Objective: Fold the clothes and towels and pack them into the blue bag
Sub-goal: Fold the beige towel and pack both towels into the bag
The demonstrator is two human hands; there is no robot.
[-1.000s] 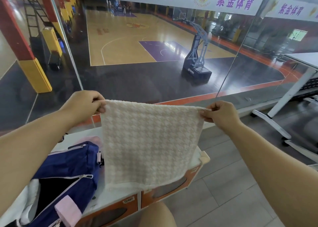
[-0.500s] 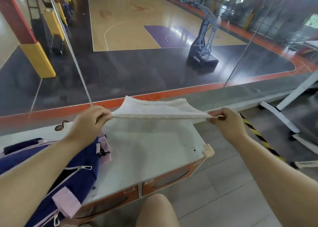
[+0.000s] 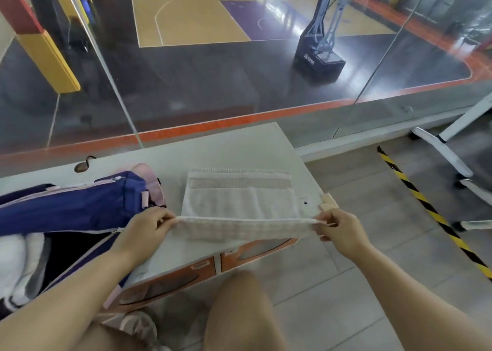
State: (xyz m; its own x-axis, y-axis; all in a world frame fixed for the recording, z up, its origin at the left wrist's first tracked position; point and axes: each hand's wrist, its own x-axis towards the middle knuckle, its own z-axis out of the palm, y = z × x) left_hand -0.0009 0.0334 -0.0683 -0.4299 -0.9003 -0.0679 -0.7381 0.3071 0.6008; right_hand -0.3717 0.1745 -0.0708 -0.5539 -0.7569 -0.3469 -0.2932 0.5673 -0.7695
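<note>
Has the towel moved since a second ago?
Yes. The towel came down from hanging in the air onto the white cabinet top; the left hand and right hand hold its near edge.

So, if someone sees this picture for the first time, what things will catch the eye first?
First, the white towel lying on the white cabinet top, its near edge pinched at each end by the left hand and the right hand. Next, the open blue bag at the left, with white cloth inside. Behind the glass lies a basketball court with a hoop stand.
</note>
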